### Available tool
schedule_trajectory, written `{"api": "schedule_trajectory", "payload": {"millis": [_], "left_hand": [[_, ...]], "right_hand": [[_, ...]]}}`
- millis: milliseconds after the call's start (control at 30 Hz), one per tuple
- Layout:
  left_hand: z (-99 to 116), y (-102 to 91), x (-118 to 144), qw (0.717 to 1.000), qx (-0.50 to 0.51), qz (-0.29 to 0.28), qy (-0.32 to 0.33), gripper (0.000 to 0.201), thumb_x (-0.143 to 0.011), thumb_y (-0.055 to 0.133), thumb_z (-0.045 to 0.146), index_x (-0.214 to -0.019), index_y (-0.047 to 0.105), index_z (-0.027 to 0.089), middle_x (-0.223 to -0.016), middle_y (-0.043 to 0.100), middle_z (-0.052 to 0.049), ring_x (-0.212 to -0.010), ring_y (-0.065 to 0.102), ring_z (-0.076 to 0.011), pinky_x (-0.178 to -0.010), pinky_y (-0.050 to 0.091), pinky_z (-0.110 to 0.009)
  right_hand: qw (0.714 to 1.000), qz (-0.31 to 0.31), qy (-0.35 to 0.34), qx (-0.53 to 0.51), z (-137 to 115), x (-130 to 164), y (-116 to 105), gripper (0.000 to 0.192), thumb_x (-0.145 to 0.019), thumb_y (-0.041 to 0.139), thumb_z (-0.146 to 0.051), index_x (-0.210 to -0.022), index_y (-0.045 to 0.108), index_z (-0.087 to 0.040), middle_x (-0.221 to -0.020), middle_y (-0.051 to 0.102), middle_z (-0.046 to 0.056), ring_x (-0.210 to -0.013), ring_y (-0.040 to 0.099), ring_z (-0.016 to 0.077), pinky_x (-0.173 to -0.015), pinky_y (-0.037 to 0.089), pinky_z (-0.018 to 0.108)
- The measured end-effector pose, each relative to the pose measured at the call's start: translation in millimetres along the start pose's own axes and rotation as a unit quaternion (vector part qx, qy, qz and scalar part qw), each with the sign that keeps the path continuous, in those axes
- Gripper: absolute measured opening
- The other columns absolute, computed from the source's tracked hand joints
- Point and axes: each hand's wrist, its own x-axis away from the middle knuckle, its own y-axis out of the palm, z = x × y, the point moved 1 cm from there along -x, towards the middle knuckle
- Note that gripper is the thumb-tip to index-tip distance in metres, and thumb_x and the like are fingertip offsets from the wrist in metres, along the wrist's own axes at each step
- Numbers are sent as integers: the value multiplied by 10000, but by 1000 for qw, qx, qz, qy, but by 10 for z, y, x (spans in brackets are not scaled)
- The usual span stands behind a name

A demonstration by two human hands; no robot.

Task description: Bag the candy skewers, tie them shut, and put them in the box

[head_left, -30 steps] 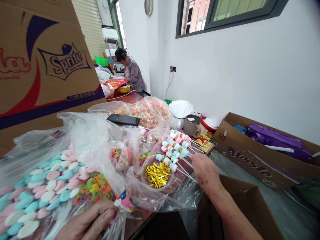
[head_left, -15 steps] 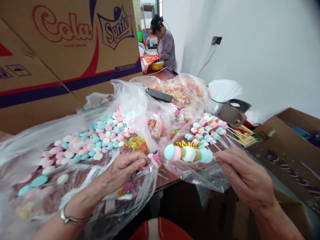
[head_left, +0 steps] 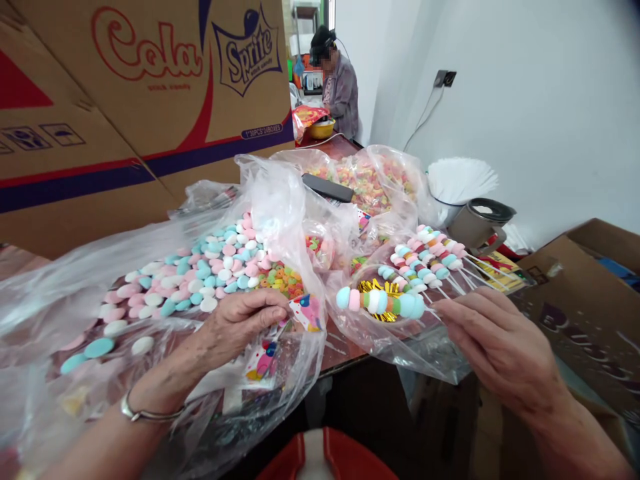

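Observation:
My right hand (head_left: 500, 347) is closed in a pinch on the white stick of a marshmallow skewer (head_left: 383, 302). The skewer lies level, its blue tip pointing left, with pink, white, green and orange pieces along it. In my left hand (head_left: 245, 327) I pinch a small printed plastic bag (head_left: 306, 312) with bright pink, yellow and blue shapes. A gap separates the bag from the skewer tip. Below the left hand lies another printed bag (head_left: 260, 361). Finished-looking skewers (head_left: 427, 257) lie in a pile behind the right hand, beside gold twist ties (head_left: 377, 290).
Loose pastel marshmallows (head_left: 185, 273) and ring gummies (head_left: 280, 279) lie on clear plastic at left. A black oblong object (head_left: 327, 188) rests on bagged gummies. A lidded mug (head_left: 477, 223), cardboard boxes (head_left: 245, 113) and a red seat (head_left: 360, 460) surround the table. Another person (head_left: 340, 93) works far back.
The skewer and the printed bag are farther apart, and the bag's patterned front shows more fully. My view has shifted slightly left, so the scene sits farther right.

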Motion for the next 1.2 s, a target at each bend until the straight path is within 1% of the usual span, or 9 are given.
{"api": "schedule_trajectory", "payload": {"millis": [133, 300, 500, 600, 733, 867, 1000, 1133, 1200], "left_hand": [[-52, -43, 17, 1000, -6, -4, -26, 278, -866, 628, 395, -860, 740, 141, -852, 714, -63, -742, 618, -157, -661, 501, -230], [-96, -32, -3, 999, -29, -29, -19, 314, -889, 587, 416, -874, 744, 144, -815, 697, -48, -735, 609, -158, -666, 495, -237], [57, 18, -40, 996, -54, -68, -15, 285, -889, 564, 367, -798, 718, 145, -690, 615, -8, -620, 514, -120, -565, 432, -200], [122, 30, -41, 996, -51, -63, -29, 292, -885, 555, 377, -781, 707, 150, -667, 595, -1, -602, 494, -119, -543, 419, -198], [95, 20, -38, 997, -65, -43, -20, 297, -900, 528, 373, -819, 711, 154, -727, 634, -16, -651, 534, -131, -589, 441, -204], [10, 5, -23, 993, -95, -68, 15, 300, -927, 503, 349, -802, 695, 156, -670, 589, 8, -605, 498, -109, -563, 411, -182], [-36, -12, 3, 989, -118, -84, 30, 305, -950, 472, 341, -861, 699, 158, -713, 609, -5, -646, 520, -118, -589, 416, -182], [1, -2, 4, 985, -129, -112, 27, 308, -950, 469, 335, -820, 682, 154, -655, 558, 14, -600, 479, -108, -560, 388, -177], [38, 19, -5, 983, -124, -133, 29, 303, -949, 469, 328, -803, 672, 156, -659, 566, 15, -604, 485, -107, -572, 391, -175]], "right_hand": [[999, 22, 25, -31, -58, -28, -30, 186, -925, 544, -141, -1066, 655, -191, -865, 669, 55, -769, 596, 193, -724, 490, 349], [997, 39, 43, -56, -150, -51, -22, 203, -916, 541, -152, -1070, 656, -217, -862, 665, 68, -769, 618, 225, -715, 507, 378], [997, 32, 15, -63, -200, -99, 54, 203, -912, 527, -104, -1054, 643, -192, -866, 673, 56, -768, 607, 187, -728, 496, 344], [998, 34, -14, -46, -184, -104, 86, 202, -916, 527, -108, -1056, 649, -189, -846, 690, 47, -745, 598, 176, -719, 488, 339], [999, 26, -30, -6, -157, -74, 89, 208, -921, 529, -116, -1054, 658, -212, -830, 696, 41, -748, 585, 183, -717, 486, 346], [999, 9, -36, 22, -165, -60, 79, 192, -918, 538, -126, -1040, 653, -219, -832, 691, 47, -746, 568, 190, -703, 475, 359], [999, 2, -39, 25, -191, -74, 83, 188, -916, 543, -123, -1046, 644, -214, -847, 697, 51, -755, 558, 196, -702, 458, 367], [999, -6, -37, -3, -214, -85, 102, 196, -907, 556, -110, -1057, 640, -206, -849, 694, 47, -772, 553, 195, -704, 455, 357], [999, -10, -40, -6, -230, -89, 118, 184, -906, 563, -119, -1041, 647, -211, -822, 687, 40, -752, 547, 190, -696, 451, 353]]}}
